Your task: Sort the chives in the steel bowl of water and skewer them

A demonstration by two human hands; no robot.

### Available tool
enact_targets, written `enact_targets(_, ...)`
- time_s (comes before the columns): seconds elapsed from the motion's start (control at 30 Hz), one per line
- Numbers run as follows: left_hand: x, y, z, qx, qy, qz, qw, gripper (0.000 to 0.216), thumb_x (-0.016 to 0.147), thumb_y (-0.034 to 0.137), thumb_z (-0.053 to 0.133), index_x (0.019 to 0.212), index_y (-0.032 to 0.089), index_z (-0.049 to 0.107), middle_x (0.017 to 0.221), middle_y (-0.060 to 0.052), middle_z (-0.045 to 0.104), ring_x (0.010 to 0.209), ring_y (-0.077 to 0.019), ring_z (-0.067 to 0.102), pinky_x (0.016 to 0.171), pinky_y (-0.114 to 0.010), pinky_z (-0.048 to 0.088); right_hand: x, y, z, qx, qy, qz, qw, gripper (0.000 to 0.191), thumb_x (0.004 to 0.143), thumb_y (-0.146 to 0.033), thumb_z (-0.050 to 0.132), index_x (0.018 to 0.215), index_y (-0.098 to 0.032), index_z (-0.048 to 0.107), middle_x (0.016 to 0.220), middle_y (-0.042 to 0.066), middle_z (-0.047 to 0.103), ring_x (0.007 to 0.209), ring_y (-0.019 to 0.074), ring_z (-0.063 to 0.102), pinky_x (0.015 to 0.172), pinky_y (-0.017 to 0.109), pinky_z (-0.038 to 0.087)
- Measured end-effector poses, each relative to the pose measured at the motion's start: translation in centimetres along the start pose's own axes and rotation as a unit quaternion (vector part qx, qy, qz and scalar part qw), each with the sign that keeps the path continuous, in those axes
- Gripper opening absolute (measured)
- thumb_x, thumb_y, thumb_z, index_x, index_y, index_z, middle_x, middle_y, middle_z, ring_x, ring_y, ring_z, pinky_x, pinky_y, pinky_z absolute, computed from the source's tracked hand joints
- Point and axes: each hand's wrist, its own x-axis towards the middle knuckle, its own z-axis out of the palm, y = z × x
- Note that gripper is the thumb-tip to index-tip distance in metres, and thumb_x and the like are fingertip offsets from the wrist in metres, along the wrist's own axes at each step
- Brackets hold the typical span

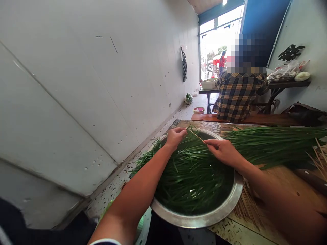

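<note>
In the head view, my right hand (221,150) pinches a thin wooden skewer (196,135) that slants up and left over a wide metal basin (196,223). My left hand (175,137) is closed at the skewer's far end, over the basin's far left part. A few green blades stick out by its fingertips; they look like chives, partly hidden by the fingers. Long green chives (191,166) fill the basin, and some hang over its left rim. Between the two hands the skewer's shaft shows bare.
More chives (273,144) lie on the wooden table right of the basin. Loose skewers (246,206) lie by its right rim. A dark knife handle (313,179) is at far right. Ahead, a person in a plaid shirt (236,97) sits on a bench (270,119). A white wall (102,85) runs along the left.
</note>
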Motion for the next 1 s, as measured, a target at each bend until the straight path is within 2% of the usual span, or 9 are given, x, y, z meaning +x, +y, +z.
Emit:
enact_targets(0.23, -0.1, 0.0, 0.1, -0.004, 0.003, 0.007, 1.0, 0.024, 0.065, 0.023, 0.067, 0.085, 0.009, 0.068, 0.07, -0.005, 0.066, 0.053, -0.0053, 0.051, 0.048, -0.017, 0.037, 0.0, 0.1, 0.1, 0.005, -0.015, 0.019, 1.0, 0.038, 0.079, -0.027, 0.044, 0.106, -0.016, 0.069, 0.078, 0.002, 0.072, 0.062, 0.0123, 0.06, 0.059, 0.022, 0.044)
enact_targets(0.47, -0.4, 0.3, 0.3, 0.001, 0.003, 0.009, 1.0, 0.022, 0.065, 0.021, 0.066, 0.083, 0.007, 0.068, 0.068, -0.005, 0.065, 0.052, -0.0051, 0.05, 0.047, -0.017, 0.037, 0.0, 0.0, 0.0, 0.003, -0.013, 0.007, 1.0, 0.036, 0.08, -0.026, 0.044, 0.105, -0.021, 0.069, 0.076, -0.001, 0.072, 0.059, 0.0113, 0.059, 0.058, 0.022, 0.044)
enact_targets(0.67, 0.0, -0.2, 0.2, 0.007, 0.004, 0.019, 1.0, 0.025, 0.064, 0.023, 0.067, 0.084, 0.008, 0.069, 0.07, -0.005, 0.066, 0.052, -0.0054, 0.05, 0.047, -0.017, 0.037, 0.1, 0.4, 0.2, 0.002, -0.003, 0.005, 1.0, 0.035, 0.079, -0.026, 0.046, 0.104, -0.019, 0.069, 0.077, 0.0, 0.073, 0.064, 0.0125, 0.062, 0.059, 0.021, 0.046)
enact_targets(1.0, 0.4, -0.8, 0.0, 0.064, 0.002, 0.081, 0.995, 0.03, 0.063, 0.03, 0.07, 0.086, 0.011, 0.072, 0.077, -0.008, 0.07, 0.06, -0.0086, 0.056, 0.058, -0.02, 0.044, 0.0, 0.1, 0.0, 0.017, -0.014, 0.002, 1.0, 0.034, 0.081, -0.025, 0.046, 0.105, -0.02, 0.069, 0.086, 0.001, 0.074, 0.068, 0.0133, 0.064, 0.066, 0.023, 0.049)
